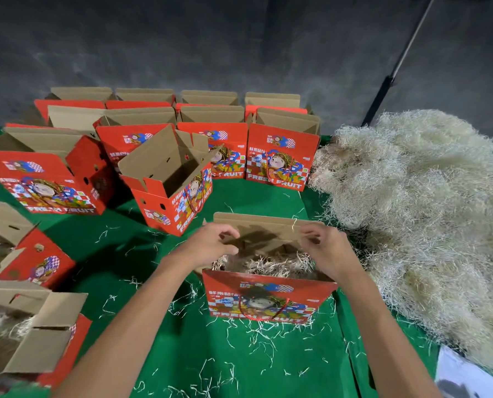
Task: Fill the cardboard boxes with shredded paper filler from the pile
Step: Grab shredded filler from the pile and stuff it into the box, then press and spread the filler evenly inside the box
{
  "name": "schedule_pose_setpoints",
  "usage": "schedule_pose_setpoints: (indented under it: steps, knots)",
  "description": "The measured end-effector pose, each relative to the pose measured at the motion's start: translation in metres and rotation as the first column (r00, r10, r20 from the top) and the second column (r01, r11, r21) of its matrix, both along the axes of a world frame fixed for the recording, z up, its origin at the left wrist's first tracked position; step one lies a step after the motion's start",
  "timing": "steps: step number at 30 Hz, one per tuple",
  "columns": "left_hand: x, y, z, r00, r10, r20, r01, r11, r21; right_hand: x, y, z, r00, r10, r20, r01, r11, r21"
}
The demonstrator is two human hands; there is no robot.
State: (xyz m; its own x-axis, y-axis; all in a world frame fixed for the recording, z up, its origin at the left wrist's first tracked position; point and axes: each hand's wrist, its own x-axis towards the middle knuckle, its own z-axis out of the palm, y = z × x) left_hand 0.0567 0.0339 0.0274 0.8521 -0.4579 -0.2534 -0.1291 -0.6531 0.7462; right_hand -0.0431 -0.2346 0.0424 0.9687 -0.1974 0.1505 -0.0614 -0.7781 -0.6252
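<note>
Green desk (182,354) under me, the pile (411,211) to my right. The box (268,300) sits between my hands — left hand (210,245) and right hand (325,248), fingers curled loosely, pinching nothing I can see. Its thin filler (268,265) looks light — a careless tug on the flaps could tip it.

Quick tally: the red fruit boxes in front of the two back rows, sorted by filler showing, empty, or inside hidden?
Red printed cardboard boxes with shredded paper filler showing: 3, namely near-centre box, mid-left box, bottom-left box
Seen empty: 1, tilted box
Inside hidden: 1, far-left box
Total: 5
</note>
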Motion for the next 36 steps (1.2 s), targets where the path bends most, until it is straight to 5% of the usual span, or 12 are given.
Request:
schedule_pose_setpoints:
  steps: [6, 11, 18, 24, 28, 31, 36]
  knots:
    - [0.0, -0.019, -0.011, 0.98, -0.153, -0.128, 0.162, 0.985, 0.06, 0.005, 0.004, -0.01, 0.958, 0.18, -0.222, -0.18, 0.983, 0.021]
    - [-0.013, -0.021, -0.041, 0.891, -0.373, -0.261, 0.443, 0.841, 0.31, -0.007, -0.004, -0.043, 0.845, 0.277, -0.458, -0.305, 0.952, 0.013]
    - [-0.027, -0.029, -0.044, 0.779, -0.494, -0.386, 0.618, 0.708, 0.341, 0.0, -0.008, -0.065, 0.729, 0.308, -0.612, -0.466, 0.878, -0.113]
    - [-0.036, -0.023, -0.054, 0.711, -0.535, -0.457, 0.693, 0.643, 0.325, 0.03, 0.005, -0.067, 0.517, 0.36, -0.777, -0.519, 0.853, 0.049]
    - [-0.046, -0.027, -0.073, 0.768, -0.471, -0.435, 0.635, 0.653, 0.414, 0.044, 0.021, -0.082, 0.49, 0.292, -0.821, -0.499, 0.866, 0.01]
    - [-0.051, -0.03, -0.08, 0.777, -0.503, -0.378, 0.629, 0.645, 0.434, 0.037, 0.027, -0.106, 0.563, 0.184, -0.805, -0.508, 0.846, -0.162]
    - [-0.046, -0.046, -0.092, 0.749, -0.663, 0.0, 0.576, 0.65, 0.496, 0.033, 0.019, -0.138, 0.645, 0.204, -0.737, -0.657, 0.641, -0.398]
